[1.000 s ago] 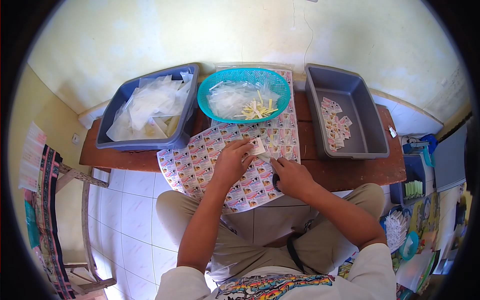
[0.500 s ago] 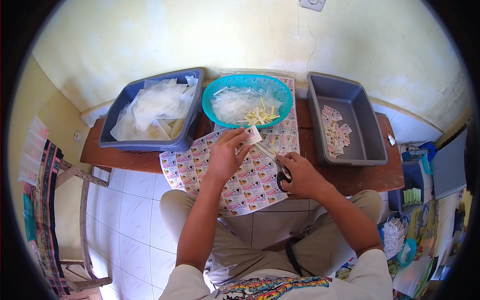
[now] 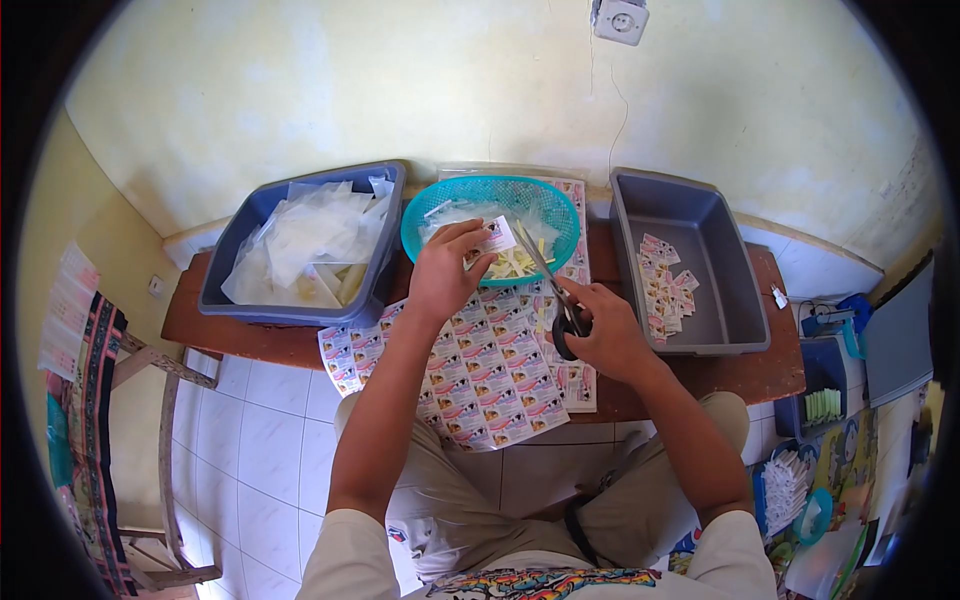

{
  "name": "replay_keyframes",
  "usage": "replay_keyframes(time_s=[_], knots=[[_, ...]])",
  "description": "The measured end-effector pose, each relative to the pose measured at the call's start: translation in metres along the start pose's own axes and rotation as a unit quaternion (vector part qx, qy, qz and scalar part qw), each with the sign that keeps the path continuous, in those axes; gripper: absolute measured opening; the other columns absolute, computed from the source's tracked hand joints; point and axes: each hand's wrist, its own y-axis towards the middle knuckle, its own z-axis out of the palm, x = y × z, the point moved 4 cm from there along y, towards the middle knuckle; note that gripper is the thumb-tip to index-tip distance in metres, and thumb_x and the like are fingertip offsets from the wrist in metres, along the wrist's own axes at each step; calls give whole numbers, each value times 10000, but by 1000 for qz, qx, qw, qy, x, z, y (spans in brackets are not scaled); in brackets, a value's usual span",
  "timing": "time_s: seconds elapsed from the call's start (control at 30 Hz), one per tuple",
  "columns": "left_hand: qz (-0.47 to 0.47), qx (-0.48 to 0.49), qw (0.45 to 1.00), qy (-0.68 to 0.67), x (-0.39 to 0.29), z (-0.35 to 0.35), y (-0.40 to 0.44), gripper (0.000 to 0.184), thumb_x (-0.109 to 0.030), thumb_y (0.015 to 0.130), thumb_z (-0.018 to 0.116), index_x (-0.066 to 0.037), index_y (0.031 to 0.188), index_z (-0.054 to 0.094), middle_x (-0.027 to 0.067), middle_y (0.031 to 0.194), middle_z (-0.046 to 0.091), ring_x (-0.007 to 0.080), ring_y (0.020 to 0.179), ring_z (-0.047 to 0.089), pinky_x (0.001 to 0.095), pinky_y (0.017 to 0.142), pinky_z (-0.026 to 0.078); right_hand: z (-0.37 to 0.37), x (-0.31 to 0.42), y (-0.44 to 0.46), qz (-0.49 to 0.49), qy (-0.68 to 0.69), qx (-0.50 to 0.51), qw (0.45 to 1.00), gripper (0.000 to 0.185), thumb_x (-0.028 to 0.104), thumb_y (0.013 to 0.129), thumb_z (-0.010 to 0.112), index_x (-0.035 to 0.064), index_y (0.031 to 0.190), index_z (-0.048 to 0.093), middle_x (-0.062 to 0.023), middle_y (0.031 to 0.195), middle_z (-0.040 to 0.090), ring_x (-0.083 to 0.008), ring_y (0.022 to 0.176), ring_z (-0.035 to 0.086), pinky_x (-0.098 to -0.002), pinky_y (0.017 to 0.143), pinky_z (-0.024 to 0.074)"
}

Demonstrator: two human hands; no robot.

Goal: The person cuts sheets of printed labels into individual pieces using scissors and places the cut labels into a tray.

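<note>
Between the thumb and fingers of my left hand (image 3: 447, 268) is a small printed label (image 3: 497, 235), held over the near part of a turquoise basket (image 3: 412, 238). My right hand (image 3: 603, 330) grips a pair of scissors (image 3: 538, 258) by the black handles, with the blades pointing up beside the label's right edge. In the basket lie clear plastic pieces and thin yellowish paper strips (image 3: 517, 265). Printed label sheets (image 3: 490, 375) spread under both hands and hang over the table's front edge.
A grey tub (image 3: 375, 285) heaped with translucent plastic sheets stands on the left of the wooden table (image 3: 260, 340). On the right, another grey tub (image 3: 725, 285) holds several cut labels (image 3: 665, 285). A wall socket (image 3: 622, 20) is above. Wooden furniture (image 3: 168, 450) stands at far left.
Both hands have moved forward from above the sheets, bringing the label and scissors over the basket. The scissors now point more steeply up. The camera view has shifted slightly.
</note>
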Motion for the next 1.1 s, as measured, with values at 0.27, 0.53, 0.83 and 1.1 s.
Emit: replay_keyframes(time_s=[0.27,0.53,0.83,1.1], knots=[[-41,20,998,-31,19,25,-3,379,-147,861,894,-41,1211,793,158,1362,741,346,1241,704,432,1024,584,17,-10,16,46,126,42,990,856,340,857,932,157,1605,558,-162,1140,679,-227,914,724,-362,843,596],[-29,18,998,-43,18,24,-6,367,-117,842,879,-14,1182,784,163,1340,738,355,1249,684,444,1053,569,29,-17,28,116,269,101,951,820,215,921,900,161,1643,515,-52,1185,599,-109,985,680,-266,734,590],[1,17,999,-34,11,31,-8,368,-105,852,884,-24,1194,775,142,1359,727,339,1214,695,424,983,601,37,-14,36,141,342,128,920,790,188,946,864,167,1649,502,-51,1247,593,-117,985,662,-298,744,620],[1,16,999,-34,10,29,-9,368,-105,852,884,-22,1193,773,145,1357,724,332,1201,697,425,969,602,38,-13,36,146,358,116,915,779,172,957,849,160,1651,497,-44,1247,574,-114,961,650,-293,752,618]])
